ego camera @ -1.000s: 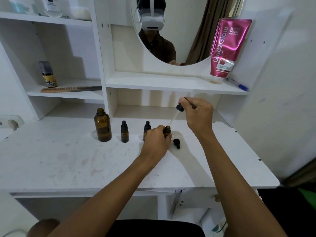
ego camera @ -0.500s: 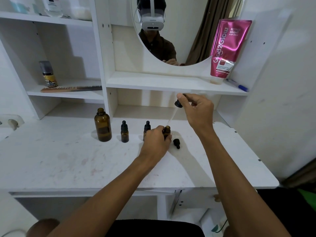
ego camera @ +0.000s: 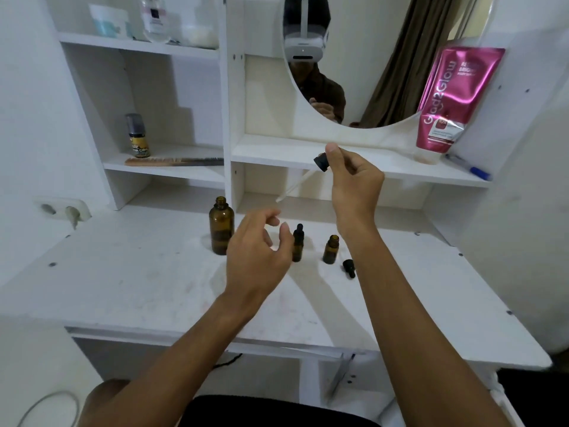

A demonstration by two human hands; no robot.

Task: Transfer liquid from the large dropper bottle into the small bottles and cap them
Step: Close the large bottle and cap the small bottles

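Right hand [ego camera: 354, 186] pinches dropper [ego camera: 303, 180] by its black bulb, thumb and forefinger clamped; glass tube slants down-left, tip in air. Big bottle [ego camera: 221, 229], open, stands below and left of tip, likely the next dip. Left hand [ego camera: 257, 254] loose, fingers half curled, grasping nothing, nearer big bottle. Open small bottle [ego camera: 331, 249] right of left hand, its cap [ego camera: 349, 267] lying beside. Capped small bottle [ego camera: 297, 243] just past left fingertips.

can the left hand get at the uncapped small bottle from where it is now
Probably yes. The left hand hangs open, holding nothing, and the uncapped small bottle stands free just to its right. Only the capped small bottle stands between them, and it is easy to pass.
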